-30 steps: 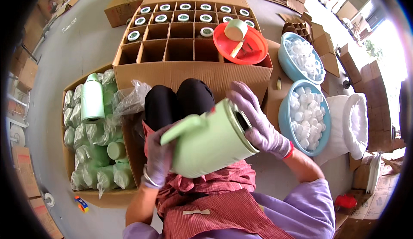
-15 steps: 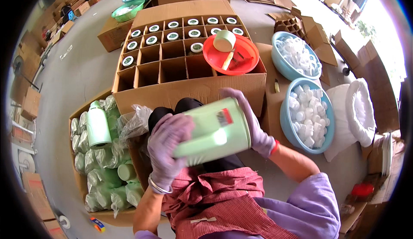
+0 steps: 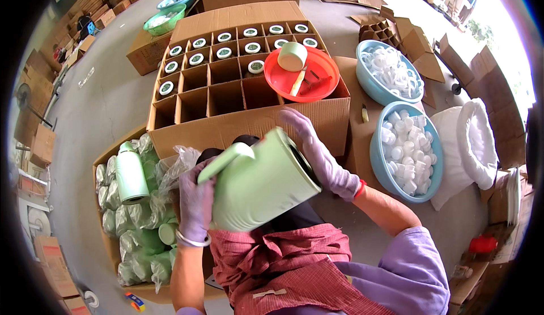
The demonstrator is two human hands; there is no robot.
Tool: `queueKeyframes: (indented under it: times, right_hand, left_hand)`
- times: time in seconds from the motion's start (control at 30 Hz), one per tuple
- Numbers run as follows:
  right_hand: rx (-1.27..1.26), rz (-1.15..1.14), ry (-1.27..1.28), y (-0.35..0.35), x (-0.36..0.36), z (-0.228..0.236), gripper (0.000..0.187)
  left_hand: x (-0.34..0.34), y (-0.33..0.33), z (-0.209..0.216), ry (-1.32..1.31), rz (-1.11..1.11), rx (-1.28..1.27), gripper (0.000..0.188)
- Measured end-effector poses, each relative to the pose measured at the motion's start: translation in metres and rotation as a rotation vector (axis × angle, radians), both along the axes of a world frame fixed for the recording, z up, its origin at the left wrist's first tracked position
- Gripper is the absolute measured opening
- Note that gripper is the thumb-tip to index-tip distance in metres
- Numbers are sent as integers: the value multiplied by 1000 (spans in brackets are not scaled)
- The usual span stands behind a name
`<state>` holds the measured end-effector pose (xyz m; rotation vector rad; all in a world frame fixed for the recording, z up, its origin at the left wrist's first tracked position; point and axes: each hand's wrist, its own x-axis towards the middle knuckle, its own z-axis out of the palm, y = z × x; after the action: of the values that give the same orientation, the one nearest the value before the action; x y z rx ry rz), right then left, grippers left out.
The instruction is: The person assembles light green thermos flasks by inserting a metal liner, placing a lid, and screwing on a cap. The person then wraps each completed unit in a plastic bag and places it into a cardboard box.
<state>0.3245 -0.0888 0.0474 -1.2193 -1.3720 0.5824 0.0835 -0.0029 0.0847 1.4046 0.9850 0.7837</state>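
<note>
Over my lap I hold a pale green thermos jug casing [image 3: 263, 182] on its side, its handle sticking out at the upper left and its dark end facing right. My gloved left hand [image 3: 196, 199] grips it at the handle end. Beside the dark end, my gloved right hand [image 3: 320, 153] has its fingers stretched out; whether the palm touches the rim is hard to tell. To the left, another green jug casing [image 3: 131, 176] lies on plastic-wrapped green pieces in a cardboard box [image 3: 107, 264].
Ahead stands a divided carton [image 3: 249, 119] with several white-topped jars in its cells. A red bowl [image 3: 272, 80] holding a green cup and a brush-like tool rests on its right corner. At right are blue basins [image 3: 377, 170] of white plastic parts and a white sack [image 3: 453, 167].
The casing has turned, bringing its handle up to the upper left and its dark end into sight. My left hand has moved left; my right palm has come away from its side.
</note>
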Motion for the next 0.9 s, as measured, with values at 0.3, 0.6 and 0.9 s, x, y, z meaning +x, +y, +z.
queueKeyframes:
  times: [0.3,0.6,0.9]
  right_hand:
    - [-129,191,-6,30,12,8,55]
    - [-579,-112,-1492,141,212,-45,33]
    - [-307,-273,-962,108,181,29,24]
  left_hand:
    - [-9,17,-23,45,19,875,23]
    - [-108,52,-72,401,138,378,32]
    - [-112,58,-73,426,-202,657,36]
